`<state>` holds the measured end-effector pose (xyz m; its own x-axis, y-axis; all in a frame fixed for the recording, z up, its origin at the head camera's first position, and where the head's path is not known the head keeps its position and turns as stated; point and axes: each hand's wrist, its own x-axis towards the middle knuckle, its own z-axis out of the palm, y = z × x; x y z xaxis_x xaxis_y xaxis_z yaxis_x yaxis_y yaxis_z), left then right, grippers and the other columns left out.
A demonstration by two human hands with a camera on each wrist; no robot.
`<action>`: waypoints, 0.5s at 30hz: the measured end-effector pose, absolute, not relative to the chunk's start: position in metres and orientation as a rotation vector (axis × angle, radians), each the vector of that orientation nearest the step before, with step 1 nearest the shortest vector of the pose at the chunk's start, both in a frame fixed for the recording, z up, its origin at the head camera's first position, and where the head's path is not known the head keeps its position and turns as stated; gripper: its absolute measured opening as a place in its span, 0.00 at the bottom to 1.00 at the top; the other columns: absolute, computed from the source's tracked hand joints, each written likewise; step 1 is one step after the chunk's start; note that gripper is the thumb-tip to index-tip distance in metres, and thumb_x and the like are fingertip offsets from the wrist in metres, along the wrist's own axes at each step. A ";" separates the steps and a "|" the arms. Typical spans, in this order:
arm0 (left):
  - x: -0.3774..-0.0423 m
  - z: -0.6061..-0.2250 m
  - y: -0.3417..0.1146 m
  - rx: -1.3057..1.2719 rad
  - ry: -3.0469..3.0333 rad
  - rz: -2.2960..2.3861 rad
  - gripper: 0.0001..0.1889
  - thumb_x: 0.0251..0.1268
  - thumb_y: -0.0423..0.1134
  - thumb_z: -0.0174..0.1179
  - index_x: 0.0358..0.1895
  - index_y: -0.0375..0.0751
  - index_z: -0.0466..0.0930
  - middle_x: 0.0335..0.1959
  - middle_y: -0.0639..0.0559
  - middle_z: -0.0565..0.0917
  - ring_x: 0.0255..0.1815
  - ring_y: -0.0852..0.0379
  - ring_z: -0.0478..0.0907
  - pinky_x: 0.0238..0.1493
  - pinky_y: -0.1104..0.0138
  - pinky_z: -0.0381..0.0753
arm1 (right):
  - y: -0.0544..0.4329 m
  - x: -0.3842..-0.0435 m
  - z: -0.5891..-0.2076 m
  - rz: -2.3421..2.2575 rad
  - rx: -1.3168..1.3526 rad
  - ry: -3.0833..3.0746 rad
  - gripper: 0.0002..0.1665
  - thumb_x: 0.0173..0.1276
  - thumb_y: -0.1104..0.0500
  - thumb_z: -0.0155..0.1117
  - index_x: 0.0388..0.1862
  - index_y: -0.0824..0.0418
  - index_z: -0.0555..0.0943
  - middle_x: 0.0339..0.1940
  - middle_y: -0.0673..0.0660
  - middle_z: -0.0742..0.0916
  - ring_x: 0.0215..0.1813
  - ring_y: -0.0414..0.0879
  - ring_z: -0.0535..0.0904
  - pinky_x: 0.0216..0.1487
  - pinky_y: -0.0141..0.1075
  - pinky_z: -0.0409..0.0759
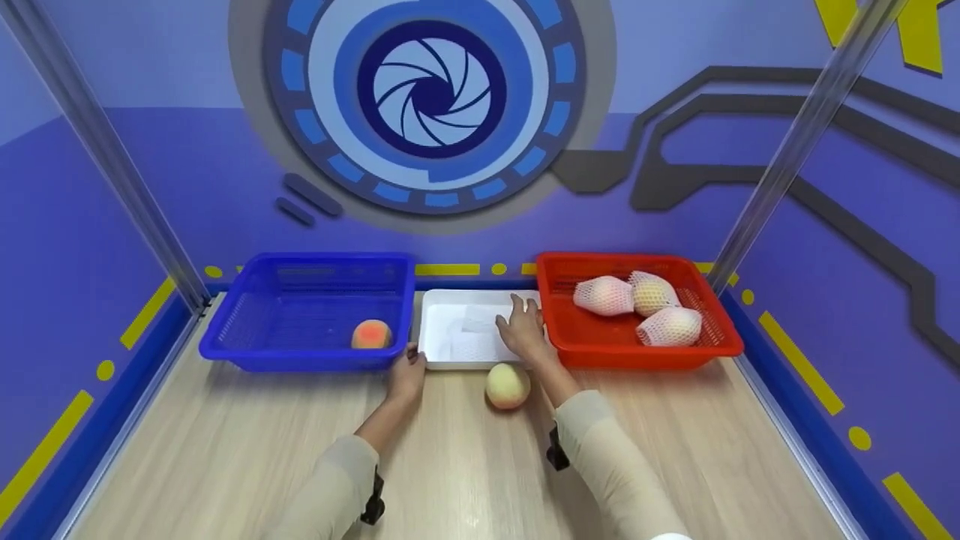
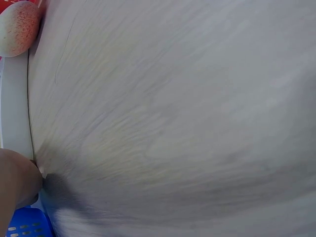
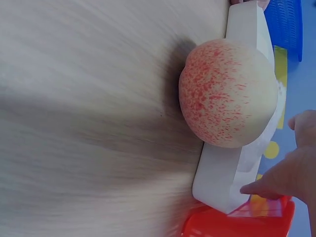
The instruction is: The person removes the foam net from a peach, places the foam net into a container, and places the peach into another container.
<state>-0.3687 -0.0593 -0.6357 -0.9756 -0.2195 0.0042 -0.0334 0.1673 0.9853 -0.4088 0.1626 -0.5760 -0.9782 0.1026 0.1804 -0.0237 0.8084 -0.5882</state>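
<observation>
A shallow white tray (image 1: 435,330) lies between two baskets, with pale, flat pieces of netting or wrapping (image 1: 480,334) inside. At its front left corner my left hand (image 1: 407,375) grips the edge, beside the blue basket. My right hand (image 1: 524,330) hovers over the tray's right end with its fingers spread and nothing held, next to the red basket. A bare peach (image 1: 508,387) sits on the table right at the tray's front edge; the right wrist view shows the red-speckled peach (image 3: 227,94) up close.
The blue basket (image 1: 300,358) on the left holds one peach (image 1: 371,334). On the right, the red basket (image 1: 637,356) contains several fruits in foam nets (image 1: 670,327). Purple panels (image 1: 480,244) wall the wooden table (image 1: 465,465) at the back and sides.
</observation>
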 end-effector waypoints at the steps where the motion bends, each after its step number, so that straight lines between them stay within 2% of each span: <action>1: -0.369 -0.635 -0.060 0.250 -2.285 -1.925 0.16 0.75 0.28 0.51 0.61 0.22 0.73 0.56 0.29 0.79 0.61 0.36 0.76 0.63 0.50 0.77 | 0.162 -0.408 -0.575 0.907 -0.046 -2.796 0.35 0.73 0.54 0.60 0.73 0.67 0.66 0.71 0.76 0.67 0.70 0.74 0.64 0.71 0.59 0.67; 7: -0.366 -0.633 -0.059 0.257 -2.293 -1.925 0.17 0.75 0.29 0.51 0.61 0.23 0.73 0.57 0.30 0.79 0.61 0.37 0.76 0.63 0.50 0.77 | 0.161 -0.399 -0.570 0.868 0.081 -2.851 0.35 0.73 0.54 0.59 0.75 0.65 0.66 0.73 0.74 0.65 0.72 0.72 0.60 0.74 0.60 0.60; 15: -0.367 -0.634 -0.058 0.247 -2.315 -1.897 0.16 0.76 0.29 0.51 0.61 0.24 0.74 0.58 0.30 0.79 0.63 0.37 0.76 0.65 0.50 0.76 | 0.163 -0.378 -0.563 0.749 0.276 -2.880 0.34 0.73 0.54 0.61 0.75 0.63 0.66 0.74 0.73 0.67 0.73 0.73 0.60 0.75 0.61 0.58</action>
<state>-0.3674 -0.0579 -0.6340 -0.9769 -0.2135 0.0032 -0.0387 0.1921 0.9806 -0.3784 0.1629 -0.5631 -0.9713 -0.1389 0.1932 -0.2154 0.8582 -0.4659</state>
